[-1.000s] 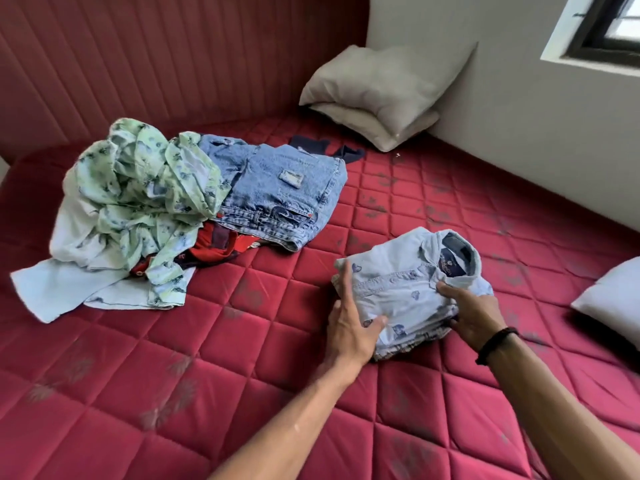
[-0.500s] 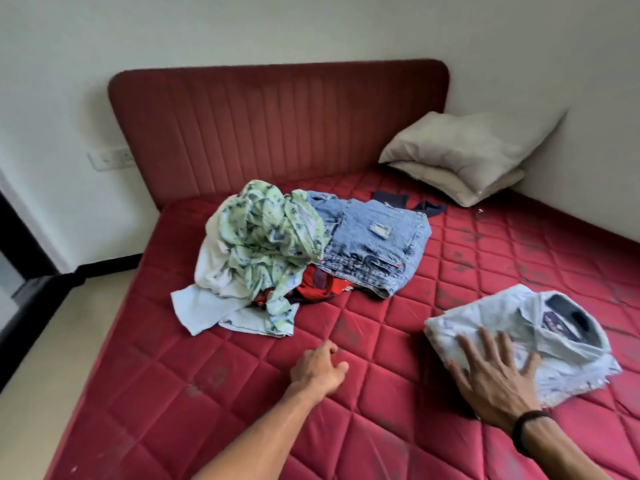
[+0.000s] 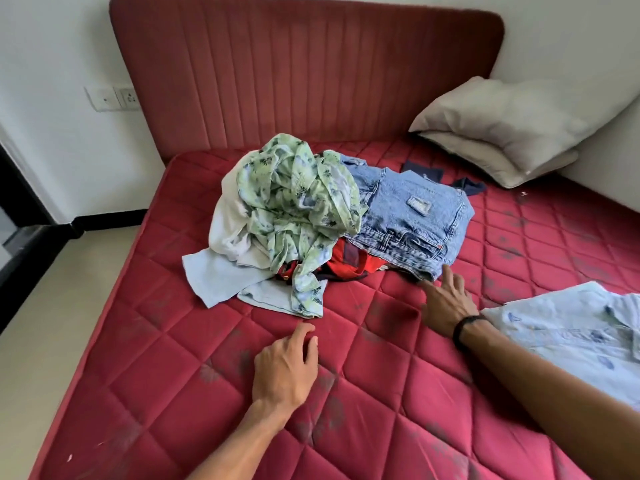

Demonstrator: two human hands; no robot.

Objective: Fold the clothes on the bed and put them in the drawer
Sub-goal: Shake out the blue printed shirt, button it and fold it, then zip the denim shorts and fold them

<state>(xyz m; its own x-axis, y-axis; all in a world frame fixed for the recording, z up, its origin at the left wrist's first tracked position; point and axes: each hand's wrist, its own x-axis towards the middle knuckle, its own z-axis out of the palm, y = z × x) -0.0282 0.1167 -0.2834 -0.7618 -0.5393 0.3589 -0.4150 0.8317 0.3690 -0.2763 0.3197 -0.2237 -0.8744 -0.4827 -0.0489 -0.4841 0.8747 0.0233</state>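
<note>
One folded pale-blue shirt (image 3: 571,327) beside rumpled clothes (image 3: 298,216)

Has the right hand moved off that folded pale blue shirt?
Yes. The right hand left the folded shirt and reached leftward to the jeans in the pile.

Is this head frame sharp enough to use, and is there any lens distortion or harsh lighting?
Head view: soft, even daylight, no glare, only faint shadows under the right hand and left hand. Wide-angle bending curves the headboard and mattress edges. The clothes pile is fairly sharp; the folded shirt is slightly soft.
</note>
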